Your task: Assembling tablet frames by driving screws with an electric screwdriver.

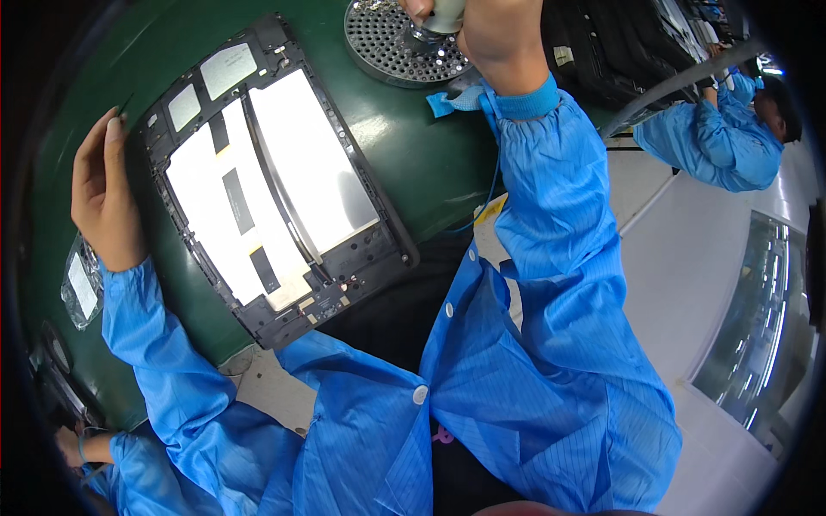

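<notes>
An opened tablet (249,172) lies aslant on the green table, its inside facing up, with two silvery-white battery panels and a dark flex cable between them. Beyond its far right end stands a round metal tray (370,52) full of small holes. Over this tray, my right hand (503,39) is closed around a pale, rounded tool (446,15); the frame's top edge cuts off the rest. Left of the tablet and apart from it, my left hand (107,185) pinches a thin, dark, pointed tool (127,105) between thumb and fingers.
A clear plastic bag (82,284) rests by my left forearm. My right wrist wears a blue strap (456,103) with a cord running down. Black parts (594,52) are stacked at the far right. One co-worker (714,138) sits at right; another's hand (73,447) shows lower left.
</notes>
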### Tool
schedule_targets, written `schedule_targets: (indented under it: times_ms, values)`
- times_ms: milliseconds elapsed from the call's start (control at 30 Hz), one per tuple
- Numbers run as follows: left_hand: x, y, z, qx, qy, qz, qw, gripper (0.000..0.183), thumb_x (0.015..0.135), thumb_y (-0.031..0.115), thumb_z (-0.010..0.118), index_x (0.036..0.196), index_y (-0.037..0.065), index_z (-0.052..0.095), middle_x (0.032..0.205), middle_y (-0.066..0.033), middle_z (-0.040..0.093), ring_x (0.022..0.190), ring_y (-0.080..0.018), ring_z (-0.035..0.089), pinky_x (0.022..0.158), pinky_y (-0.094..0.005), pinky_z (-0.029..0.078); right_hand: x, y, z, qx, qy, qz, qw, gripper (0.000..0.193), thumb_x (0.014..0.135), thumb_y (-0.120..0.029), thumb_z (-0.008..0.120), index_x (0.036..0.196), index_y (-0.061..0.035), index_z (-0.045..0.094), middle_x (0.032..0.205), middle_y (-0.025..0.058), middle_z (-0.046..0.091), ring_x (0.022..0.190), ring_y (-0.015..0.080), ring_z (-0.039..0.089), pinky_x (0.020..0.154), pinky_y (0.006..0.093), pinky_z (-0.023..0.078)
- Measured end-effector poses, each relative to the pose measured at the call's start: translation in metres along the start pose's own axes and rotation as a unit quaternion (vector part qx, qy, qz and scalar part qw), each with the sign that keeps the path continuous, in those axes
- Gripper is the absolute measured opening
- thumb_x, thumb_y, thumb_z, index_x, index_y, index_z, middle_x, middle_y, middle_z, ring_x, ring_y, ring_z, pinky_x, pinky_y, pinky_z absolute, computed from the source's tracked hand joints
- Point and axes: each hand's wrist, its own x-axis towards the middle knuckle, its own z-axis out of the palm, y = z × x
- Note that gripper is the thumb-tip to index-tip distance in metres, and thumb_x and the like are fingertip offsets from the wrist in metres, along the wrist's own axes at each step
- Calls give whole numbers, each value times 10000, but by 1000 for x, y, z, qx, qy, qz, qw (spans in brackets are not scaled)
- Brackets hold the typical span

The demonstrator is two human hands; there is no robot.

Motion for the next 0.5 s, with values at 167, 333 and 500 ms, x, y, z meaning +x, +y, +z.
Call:
schedule_targets:
  times_ms: [167,333,500]
  values:
    - [8,3,6,-152,-66,-71,984,297,1000,170,615,1224,-23,646,1189,-137,685,1085,-160,638,987,-265,463,0,-3,4,15,-3,-13,1000,185,866,-82,634,932,89,660,685,88,647,443,113,521,429,245,419]
    - [3,8,-3,-222,-100,-118,963,271,978,151,647,1179,-31,660,1103,-121,691,997,-163,675,872,-248,523,-1,-9,4,58,21,-26,998,201,865,-75,622,931,114,638,691,141,645,424,145,513,412,251,422]
    - [-18,16,-14,-278,-210,-130,928,267,955,137,666,1142,-54,681,1103,-151,697,1016,-219,697,898,-287,536,1,-27,38,89,-54,7,995,278,912,-170,546,957,99,598,663,121,612,421,139,499,422,245,411]
